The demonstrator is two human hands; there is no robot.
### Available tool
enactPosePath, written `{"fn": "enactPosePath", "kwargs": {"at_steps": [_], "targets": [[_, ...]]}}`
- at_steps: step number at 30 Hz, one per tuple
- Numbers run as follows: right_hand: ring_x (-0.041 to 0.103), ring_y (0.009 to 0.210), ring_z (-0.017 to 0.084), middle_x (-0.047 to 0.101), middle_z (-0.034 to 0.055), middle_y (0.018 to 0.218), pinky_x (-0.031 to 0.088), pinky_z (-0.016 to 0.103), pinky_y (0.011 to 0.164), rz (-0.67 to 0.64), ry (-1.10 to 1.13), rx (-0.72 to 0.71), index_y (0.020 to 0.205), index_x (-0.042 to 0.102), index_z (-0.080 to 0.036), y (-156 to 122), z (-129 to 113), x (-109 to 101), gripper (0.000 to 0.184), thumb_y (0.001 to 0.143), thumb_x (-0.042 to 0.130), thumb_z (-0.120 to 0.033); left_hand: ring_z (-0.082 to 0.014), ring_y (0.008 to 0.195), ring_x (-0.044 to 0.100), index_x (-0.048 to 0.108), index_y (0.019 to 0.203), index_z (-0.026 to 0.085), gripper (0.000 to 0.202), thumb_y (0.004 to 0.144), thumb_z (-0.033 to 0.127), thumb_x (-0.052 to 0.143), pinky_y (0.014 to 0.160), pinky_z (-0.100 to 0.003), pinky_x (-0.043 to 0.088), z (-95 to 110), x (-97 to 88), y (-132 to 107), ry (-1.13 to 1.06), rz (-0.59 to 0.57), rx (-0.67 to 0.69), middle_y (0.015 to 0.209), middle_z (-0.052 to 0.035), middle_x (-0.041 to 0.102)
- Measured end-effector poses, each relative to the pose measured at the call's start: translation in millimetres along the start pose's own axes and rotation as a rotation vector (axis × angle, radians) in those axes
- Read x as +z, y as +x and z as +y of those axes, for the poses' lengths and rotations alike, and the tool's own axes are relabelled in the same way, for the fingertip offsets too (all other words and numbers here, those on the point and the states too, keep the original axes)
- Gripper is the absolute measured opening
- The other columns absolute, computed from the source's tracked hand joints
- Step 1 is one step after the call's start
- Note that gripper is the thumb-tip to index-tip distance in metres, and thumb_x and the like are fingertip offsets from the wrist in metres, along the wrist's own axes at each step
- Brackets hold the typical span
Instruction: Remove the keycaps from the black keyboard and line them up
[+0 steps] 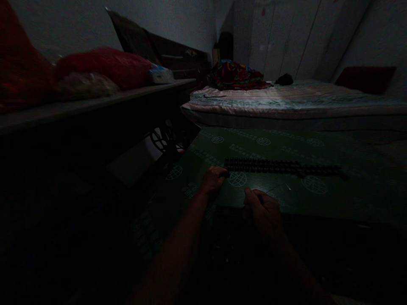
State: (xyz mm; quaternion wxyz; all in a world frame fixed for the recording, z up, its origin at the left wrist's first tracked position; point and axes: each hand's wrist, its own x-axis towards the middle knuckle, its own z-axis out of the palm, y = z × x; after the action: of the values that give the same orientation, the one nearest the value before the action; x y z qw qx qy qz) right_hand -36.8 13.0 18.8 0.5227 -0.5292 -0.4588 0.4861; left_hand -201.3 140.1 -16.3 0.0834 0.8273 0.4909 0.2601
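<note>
Small black block-like pieces (263, 166) lie in long rows on a green printed board (197, 161). At the left end of these rows is my left hand (213, 180), its fingers curled round a small dark piece at the fingertips. My right hand (263, 207) is closed in a pinch, nearer to me and above the back edge of a long dark object (318, 237); what it holds is hidden. Small glints show on that object, but the dim light hides its kind. A thin bright sliver (288, 186) shows on the board just right of my right hand.
A bench or shelf (133, 94) with red bags (104, 63) and a tissue-like packet (161, 74) runs along the left. Under it stands a spoked wheel (157, 140). Beyond the board is a bed (299, 99) with a bundled dark red blanket (235, 75).
</note>
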Motion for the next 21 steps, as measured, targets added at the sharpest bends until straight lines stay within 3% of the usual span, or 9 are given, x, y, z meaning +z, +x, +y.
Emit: {"fn": "enactPosePath", "kwargs": {"at_steps": [7, 21], "targets": [[0.04, 0.031, 0.006, 0.046, -0.005, 0.037, 0.029, 0.015, 0.03, -0.001, 0.02, 0.016, 0.059, 0.049, -0.017, 0.1, 1.7, 0.8, 0.04, 0.078, 0.05, -0.052, -0.0169, 0.088, 0.058, 0.065, 0.085, 0.018, 0.032, 0.064, 0.005, 0.046, 0.085, -0.032, 0.041, -3.6, 3.9, 1.2, 0.018, 0.004, 0.032, 0.093, -0.0032, 0.068], [0.041, 0.032, 0.006, 0.046, -0.0049, 0.038, 0.03, 0.015, 0.032, -0.011, -0.013, 0.0, 0.059, 0.048, -0.017, -1.6, -1.4, 0.5, 0.04, 0.079, 0.048, -0.051, -0.0171, 0.09, 0.058, 0.066, 0.082, 0.02, 0.024, 0.067, 0.011, 0.05, 0.087, -0.033, 0.041, -2.0, 3.2, -1.1, 0.008, 0.036, 0.007, 0.093, -0.0029, 0.067]]}}
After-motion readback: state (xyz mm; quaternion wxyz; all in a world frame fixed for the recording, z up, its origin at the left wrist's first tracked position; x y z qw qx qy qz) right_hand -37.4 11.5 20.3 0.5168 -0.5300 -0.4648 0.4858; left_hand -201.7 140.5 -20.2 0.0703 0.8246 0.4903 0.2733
